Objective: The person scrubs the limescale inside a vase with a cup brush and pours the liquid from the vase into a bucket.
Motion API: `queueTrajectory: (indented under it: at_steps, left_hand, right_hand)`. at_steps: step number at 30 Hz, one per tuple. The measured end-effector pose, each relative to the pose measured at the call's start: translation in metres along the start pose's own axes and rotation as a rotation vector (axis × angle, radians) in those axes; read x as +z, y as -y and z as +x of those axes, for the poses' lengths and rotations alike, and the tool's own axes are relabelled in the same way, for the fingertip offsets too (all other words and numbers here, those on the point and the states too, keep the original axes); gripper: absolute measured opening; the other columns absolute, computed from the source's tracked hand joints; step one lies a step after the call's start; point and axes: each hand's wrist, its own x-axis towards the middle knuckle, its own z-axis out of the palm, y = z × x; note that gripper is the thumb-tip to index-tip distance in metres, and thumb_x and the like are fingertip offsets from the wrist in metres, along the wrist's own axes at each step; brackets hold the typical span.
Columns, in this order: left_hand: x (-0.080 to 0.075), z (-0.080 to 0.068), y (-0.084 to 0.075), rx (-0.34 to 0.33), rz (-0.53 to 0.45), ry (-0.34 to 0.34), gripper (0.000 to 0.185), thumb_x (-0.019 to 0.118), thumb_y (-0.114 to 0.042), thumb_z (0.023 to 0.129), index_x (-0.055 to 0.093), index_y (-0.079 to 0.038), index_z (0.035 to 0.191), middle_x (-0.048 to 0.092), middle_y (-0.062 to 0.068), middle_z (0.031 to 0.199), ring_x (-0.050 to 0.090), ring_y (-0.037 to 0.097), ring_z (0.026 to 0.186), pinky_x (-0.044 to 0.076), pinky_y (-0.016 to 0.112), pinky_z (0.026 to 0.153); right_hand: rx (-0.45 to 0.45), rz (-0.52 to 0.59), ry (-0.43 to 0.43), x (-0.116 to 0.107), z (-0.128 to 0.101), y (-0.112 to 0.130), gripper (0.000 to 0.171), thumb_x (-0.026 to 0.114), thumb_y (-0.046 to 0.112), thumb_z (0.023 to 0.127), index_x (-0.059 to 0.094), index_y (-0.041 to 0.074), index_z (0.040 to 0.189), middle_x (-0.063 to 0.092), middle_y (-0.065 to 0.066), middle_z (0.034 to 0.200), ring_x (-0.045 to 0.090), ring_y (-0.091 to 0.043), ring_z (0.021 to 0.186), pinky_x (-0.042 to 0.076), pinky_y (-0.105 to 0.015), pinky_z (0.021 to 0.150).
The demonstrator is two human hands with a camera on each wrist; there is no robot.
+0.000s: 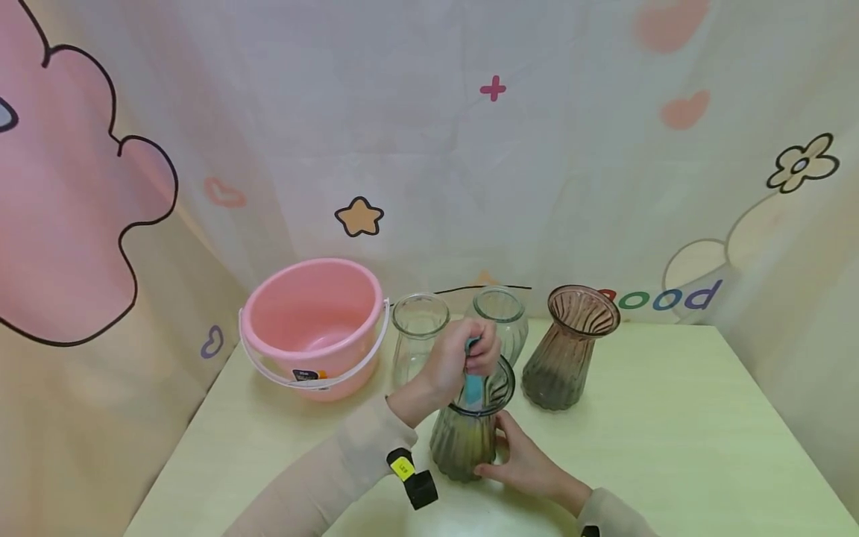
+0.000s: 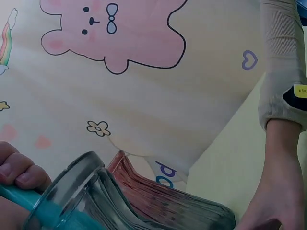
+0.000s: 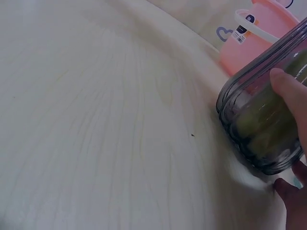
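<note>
1 pale table [image 1: 671,418] — cartoon curtain [image 1: 570,171]

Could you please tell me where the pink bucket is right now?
In the head view, the pink bucket stands at the table's far left, beside a clear glass vase.

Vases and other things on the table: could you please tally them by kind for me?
Clear glass vases: 2
Brown vase: 1
Dark vase, held by the right hand: 1
Pink bucket: 1
Teal brush handle, gripped by the left hand: 1
Total: 6
</note>
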Motion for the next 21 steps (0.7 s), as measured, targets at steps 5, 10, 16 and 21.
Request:
queueTrajectory:
  at_steps: [5,10,16,21]
  left_hand:
    - [-0.001,0.0,0.0,0.012,0.013,0.044,0.032,0.019,-0.008,0.088,0.021,-0.01,0.056,0.023,-0.004,0.044,0.016,0.015,0.039,0.019,0.025,0.042]
    - [0.0,-0.001,0.0,0.014,0.015,0.04,0.033,0.019,-0.009,0.088,0.021,-0.011,0.055,0.023,-0.005,0.044,0.016,0.015,0.038,0.019,0.025,0.042]
    - [0.001,-0.003,-0.002,0.01,-0.012,0.005,0.033,0.021,-0.01,0.087,0.021,-0.014,0.054,0.023,-0.007,0.044,0.016,0.011,0.038,0.017,0.024,0.043]
    - [0.004,-0.001,-0.017,0.022,-0.026,0.032,0.033,0.021,-0.011,0.087,0.021,-0.014,0.054,0.022,-0.006,0.044,0.015,0.011,0.039,0.014,0.028,0.043]
  right_hand:
    - [0.055,-0.009,0.088,-0.008,-0.001,0.003,0.085,0.067,0.025,0.083,0.009,0.021,0.145,0.025,-0.007,0.145,0.027,-0.026,0.134,0.03,-0.046,0.105]
    - [0.073,-0.001,0.149,-0.015,0.001,0.007,0.084,0.062,0.024,0.087,0.004,0.021,0.147,0.023,-0.008,0.147,0.023,-0.028,0.136,0.028,-0.046,0.107]
    - [0.045,-0.013,0.105,-0.014,0.003,0.006,0.085,0.068,0.022,0.081,0.012,0.023,0.145,0.034,-0.004,0.14,0.029,-0.024,0.132,0.028,-0.045,0.107]
    - [0.028,-0.019,0.085,-0.012,0.004,0.006,0.092,0.071,0.022,0.079,0.007,0.028,0.146,0.031,-0.004,0.143,0.029,-0.025,0.133,0.03,-0.046,0.106]
